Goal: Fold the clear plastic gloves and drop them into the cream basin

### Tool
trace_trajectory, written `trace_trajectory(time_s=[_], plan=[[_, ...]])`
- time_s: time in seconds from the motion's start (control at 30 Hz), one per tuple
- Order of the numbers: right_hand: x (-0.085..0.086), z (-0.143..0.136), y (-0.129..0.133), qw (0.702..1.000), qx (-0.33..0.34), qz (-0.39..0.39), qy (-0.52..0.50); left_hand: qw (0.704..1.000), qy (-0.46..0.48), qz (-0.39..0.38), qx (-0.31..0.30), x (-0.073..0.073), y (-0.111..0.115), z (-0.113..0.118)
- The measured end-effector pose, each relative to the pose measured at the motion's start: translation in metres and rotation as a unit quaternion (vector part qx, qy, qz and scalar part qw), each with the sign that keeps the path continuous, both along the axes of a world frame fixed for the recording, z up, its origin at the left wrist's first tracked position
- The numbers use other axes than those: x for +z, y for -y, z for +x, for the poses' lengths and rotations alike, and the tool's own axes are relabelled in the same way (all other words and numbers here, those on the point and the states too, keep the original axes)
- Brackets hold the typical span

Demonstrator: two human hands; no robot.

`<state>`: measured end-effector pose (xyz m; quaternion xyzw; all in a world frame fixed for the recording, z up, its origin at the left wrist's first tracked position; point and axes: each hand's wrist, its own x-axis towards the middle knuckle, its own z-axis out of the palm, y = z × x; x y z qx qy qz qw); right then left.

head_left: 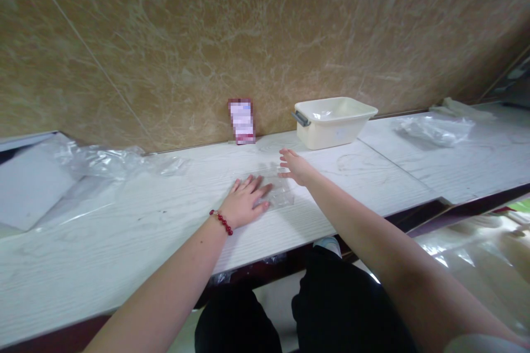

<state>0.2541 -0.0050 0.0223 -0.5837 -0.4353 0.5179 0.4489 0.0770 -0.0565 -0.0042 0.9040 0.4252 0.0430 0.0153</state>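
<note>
A small clear plastic bag point(282, 193) lies flat on the pale wood-grain counter point(174, 242) in front of me. My left hand point(246, 198), with a red bead bracelet point(221, 222) at the wrist, rests palm down with fingers spread, its fingertips over the bag's left part. Just above the bag's right side is my right hand point(295, 167), fingers stretched out and apart; I cannot tell whether it touches the plastic. Neither hand grips anything.
A cream plastic bin point(331, 127) with a grey handle stands against the brown tiled wall. A blurred phone-like card point(242, 121) leans there too. Crumpled clear plastic point(111, 161) and a white sheet point(37, 185) lie left, more plastic bags point(436, 129) right.
</note>
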Motion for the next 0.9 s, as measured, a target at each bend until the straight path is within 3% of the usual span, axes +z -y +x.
trace_trajectory(time_s=[0.1, 0.2, 0.33, 0.4, 0.47, 0.57, 0.9], plan=[[-0.004, 0.003, -0.003, 0.999, -0.003, 0.012, 0.032, 1.000, -0.005, -0.005, -0.004, 0.001, 0.000, 0.000], [-0.004, 0.008, -0.004, 0.987, -0.014, 0.067, 0.148, 1.000, -0.009, -0.004, -0.006, 0.002, 0.001, 0.001], [-0.003, 0.000, 0.008, 0.913, -0.006, 0.201, 0.355, 1.000, -0.010, 0.006, -0.005, 0.001, 0.001, 0.001], [-0.007, -0.012, 0.019, 0.876, 0.054, 0.248, 0.410, 1.000, -0.009, 0.010, -0.007, 0.000, 0.000, 0.000], [-0.014, -0.027, 0.030, 0.855, 0.123, 0.236, 0.444, 1.000, -0.008, 0.011, -0.011, -0.001, 0.000, 0.000], [-0.026, -0.042, 0.040, 0.826, 0.170, 0.188, 0.503, 1.000, -0.003, 0.003, -0.016, -0.002, -0.001, -0.001], [-0.040, -0.023, 0.050, 0.768, 0.152, 0.223, 0.581, 1.000, -0.006, -0.016, 0.002, -0.003, -0.003, -0.002]])
